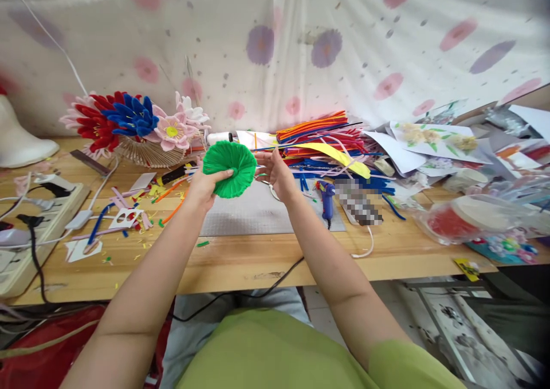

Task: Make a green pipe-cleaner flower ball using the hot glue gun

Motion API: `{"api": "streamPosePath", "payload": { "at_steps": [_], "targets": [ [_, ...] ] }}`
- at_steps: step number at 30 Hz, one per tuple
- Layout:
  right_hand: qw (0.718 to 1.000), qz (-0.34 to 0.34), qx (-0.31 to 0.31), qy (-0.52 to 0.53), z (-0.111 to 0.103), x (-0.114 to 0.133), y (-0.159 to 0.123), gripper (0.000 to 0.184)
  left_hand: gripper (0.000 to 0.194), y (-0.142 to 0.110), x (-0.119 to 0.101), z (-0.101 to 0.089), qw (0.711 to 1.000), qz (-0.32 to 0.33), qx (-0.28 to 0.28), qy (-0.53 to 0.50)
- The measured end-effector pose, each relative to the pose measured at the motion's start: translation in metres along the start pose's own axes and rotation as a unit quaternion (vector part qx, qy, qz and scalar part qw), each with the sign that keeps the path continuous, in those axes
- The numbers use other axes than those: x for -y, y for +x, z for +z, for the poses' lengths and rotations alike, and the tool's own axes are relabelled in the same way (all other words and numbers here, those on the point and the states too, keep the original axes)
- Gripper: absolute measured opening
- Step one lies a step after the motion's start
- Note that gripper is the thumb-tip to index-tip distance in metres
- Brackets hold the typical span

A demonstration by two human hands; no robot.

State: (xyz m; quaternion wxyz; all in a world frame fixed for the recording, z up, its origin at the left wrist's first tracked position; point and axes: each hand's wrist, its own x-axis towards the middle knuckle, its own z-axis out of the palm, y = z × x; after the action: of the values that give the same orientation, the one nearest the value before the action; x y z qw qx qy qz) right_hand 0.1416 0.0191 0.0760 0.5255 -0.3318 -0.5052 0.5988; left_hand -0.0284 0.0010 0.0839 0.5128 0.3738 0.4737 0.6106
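Green fuzzy disc (239, 167) at dial's centre; left hand (203, 189) pinches it from eight o'clock, thumb near its middle; right hand (278, 176) loosely spread, three o'clock; best press lightly, sparing the pile

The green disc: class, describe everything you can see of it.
The green disc is bright, roughly round and fuzzy-looking, like pipe cleaner. Ridges run from a dimpled middle to a slightly uneven rim. Its broad face is turned toward the camera, and it is held up in front of the grey mat. The left hand grips it, thumb across the face. The right hand is beside its edge; whether they touch is unclear.
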Motion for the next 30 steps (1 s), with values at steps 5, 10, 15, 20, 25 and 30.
{"api": "streamPosePath", "payload": {
  "at_steps": [5, 10, 15, 20, 25, 30],
  "targets": [
    [0.992, -0.073, -0.043, -0.093, 0.017, 0.006, 0.012, 0.032, 0.06, 0.014, 0.006, 0.003, 0.972, 0.153, -0.133, 0.122],
    [0.98, -0.083, -0.109, -0.144, 0.018, -0.018, 0.034, 0.032, 0.055, 0.021, 0.016, 0.007, 0.987, 0.086, -0.09, 0.099],
    [0.982, -0.059, -0.119, -0.136, 0.009, -0.031, 0.045, 0.033, 0.055, 0.026, 0.017, 0.009, 0.996, 0.042, -0.064, 0.052],
    [0.984, -0.058, -0.117, -0.121, 0.003, -0.035, 0.043, 0.033, 0.055, 0.023, 0.015, 0.015, 0.997, 0.03, -0.044, 0.048],
    [0.988, -0.023, -0.099, -0.114, -0.001, -0.038, 0.035, 0.036, 0.043, 0.012, 0.016, 0.013, 1.0, 0.009, 0.007, 0.029],
    [0.99, -0.017, -0.092, -0.108, -0.003, -0.041, 0.031, 0.032, 0.045, 0.014, 0.032, 0.003, 0.994, 0.062, -0.072, 0.057]
  ]
}}
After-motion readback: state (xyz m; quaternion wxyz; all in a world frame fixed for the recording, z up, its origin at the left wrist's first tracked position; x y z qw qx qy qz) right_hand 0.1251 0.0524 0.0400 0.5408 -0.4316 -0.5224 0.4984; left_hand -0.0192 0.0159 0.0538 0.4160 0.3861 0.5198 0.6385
